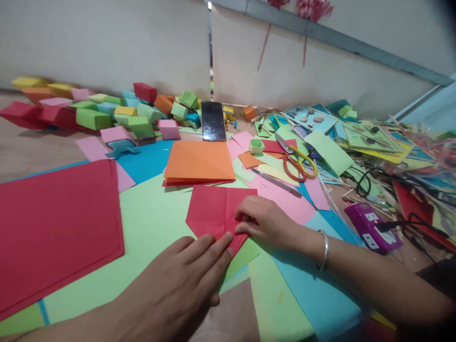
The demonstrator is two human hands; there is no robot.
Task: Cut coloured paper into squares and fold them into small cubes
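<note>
A creased red paper piece (210, 206) lies in front of me on light green sheets (153, 228). My left hand (192, 266) rests on its lower edge, fingers stretched out and lying flat. With curled fingers, my right hand (263, 221) pinches the paper's right edge; the wrist wears a silver bangle (324, 249). Just beyond the red piece is a stack of folded orange paper (199, 161) with red beneath. Large red sheets (60, 228) lie at the left.
Folded paper boxes (92, 118) line the wall at the left. A phone (213, 121) lies at the back. Scissors (299, 164) and a grey blade-like strip (276, 182) lie on scraps. A purple power socket (372, 228) with cables is at the right.
</note>
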